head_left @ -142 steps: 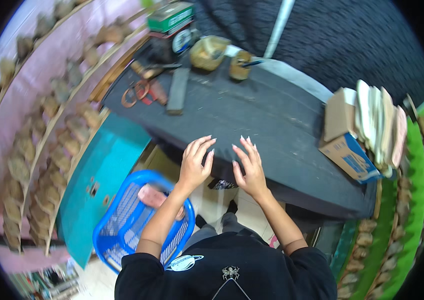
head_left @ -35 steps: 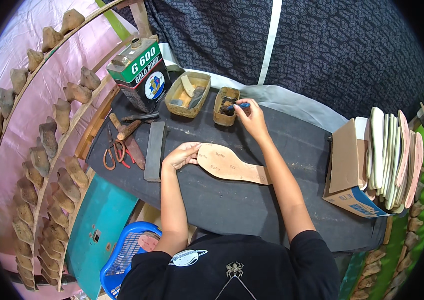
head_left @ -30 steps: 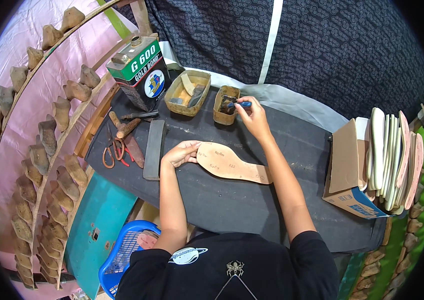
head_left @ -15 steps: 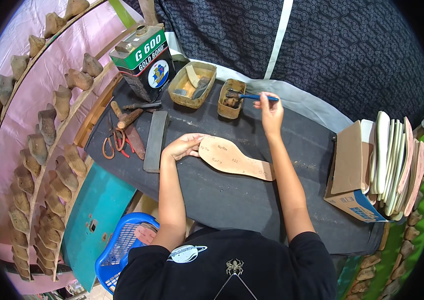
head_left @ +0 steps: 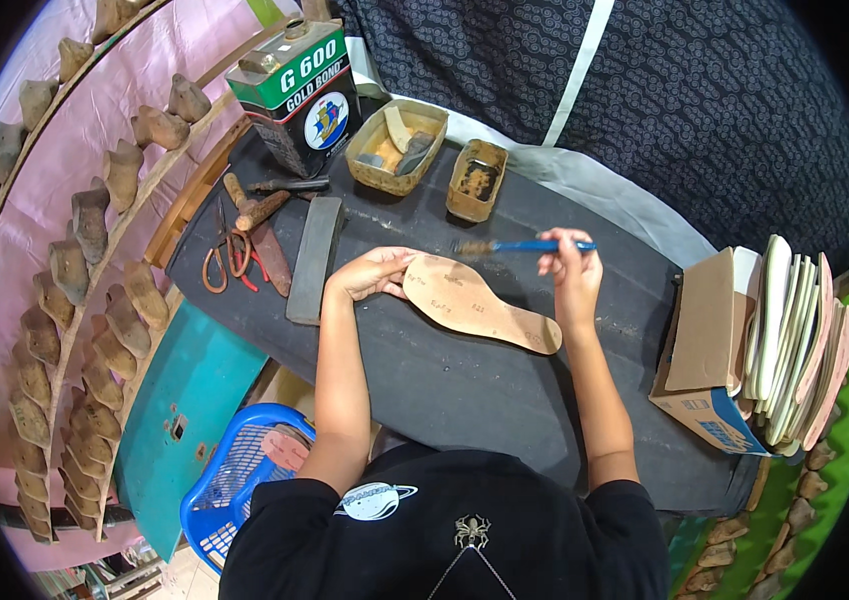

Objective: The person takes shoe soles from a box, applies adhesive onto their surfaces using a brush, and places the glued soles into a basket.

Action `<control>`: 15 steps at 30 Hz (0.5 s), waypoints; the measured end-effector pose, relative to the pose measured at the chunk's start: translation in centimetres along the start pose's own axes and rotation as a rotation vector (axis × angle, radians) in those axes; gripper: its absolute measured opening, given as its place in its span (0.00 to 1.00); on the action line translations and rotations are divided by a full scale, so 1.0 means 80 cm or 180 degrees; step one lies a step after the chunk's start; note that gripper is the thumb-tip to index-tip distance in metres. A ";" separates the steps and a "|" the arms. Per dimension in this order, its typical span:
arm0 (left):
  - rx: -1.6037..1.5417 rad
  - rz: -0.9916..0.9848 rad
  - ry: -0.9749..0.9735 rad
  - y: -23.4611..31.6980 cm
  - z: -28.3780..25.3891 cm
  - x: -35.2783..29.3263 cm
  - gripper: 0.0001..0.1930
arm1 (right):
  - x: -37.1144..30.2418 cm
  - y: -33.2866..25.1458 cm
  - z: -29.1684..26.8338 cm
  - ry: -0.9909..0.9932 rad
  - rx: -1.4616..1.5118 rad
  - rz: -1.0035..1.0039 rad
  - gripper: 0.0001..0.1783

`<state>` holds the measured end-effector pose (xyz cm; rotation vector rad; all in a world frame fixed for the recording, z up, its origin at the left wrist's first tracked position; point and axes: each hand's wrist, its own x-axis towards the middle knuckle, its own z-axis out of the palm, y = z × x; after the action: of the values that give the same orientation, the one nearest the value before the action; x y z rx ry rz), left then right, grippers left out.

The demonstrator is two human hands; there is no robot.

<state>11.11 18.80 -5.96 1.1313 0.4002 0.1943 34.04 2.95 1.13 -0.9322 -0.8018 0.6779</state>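
Observation:
My left hand pinches the wide end of a tan insole, which is tilted above the dark worktop with handwritten marks on its upper face. In my right hand is a brush with a blue handle, gripped near the end of the handle. Its dark bristles point left, above the insole's upper edge, and whether they touch it I cannot tell. Farther back stands a small tub with dark brown residue inside. Left of that is a wider tub holding a pale scraper-like piece and dark pieces.
A green-and-black metal can stands at the back left. Near it lie a grey rectangular block, a hammer, scissors and red-handled pliers. A cardboard box of soles sits right. Wooden shoe lasts line racks.
My right hand has drawn the brush out of the small tub and brought it nearer, over the insole's edge. The insole has tilted, its narrow end slightly right. The whole view has shifted slightly.

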 end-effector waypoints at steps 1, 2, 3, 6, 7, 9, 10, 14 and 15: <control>0.0013 -0.0008 -0.0008 0.000 0.000 0.000 0.20 | -0.014 -0.007 0.006 -0.0221 -0.0357 -0.0088 0.07; 0.0026 -0.0017 -0.0014 0.000 0.000 0.000 0.20 | -0.026 -0.011 0.012 -0.0542 -0.0451 -0.0205 0.06; 0.0024 -0.0031 -0.0004 0.000 -0.001 0.001 0.20 | -0.035 -0.009 0.014 -0.0753 -0.0571 -0.0331 0.06; 0.0012 -0.0024 -0.0017 -0.001 -0.001 0.003 0.20 | -0.054 -0.012 0.027 -0.1295 -0.1222 -0.0597 0.07; 0.0021 -0.0012 0.0027 -0.001 -0.001 0.003 0.20 | -0.054 -0.009 0.032 -0.1460 -0.1452 -0.1035 0.08; 0.0022 -0.0052 0.0033 0.001 0.001 0.000 0.20 | -0.057 -0.010 0.043 -0.1591 -0.1547 -0.1077 0.08; 0.0026 -0.0087 0.0033 0.003 0.003 0.000 0.20 | -0.057 -0.008 0.047 -0.1628 -0.1547 -0.1025 0.09; 0.0104 -0.0050 0.0058 -0.004 -0.004 0.001 0.20 | -0.053 -0.009 0.061 -0.1799 -0.1653 -0.1265 0.09; 0.0098 -0.0072 0.0012 -0.003 -0.005 0.002 0.20 | -0.052 -0.008 0.062 -0.1886 -0.1718 -0.1255 0.09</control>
<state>11.07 19.06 -6.33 1.1564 0.4203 0.1709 27.82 1.49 2.24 -1.0176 -1.7053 0.3873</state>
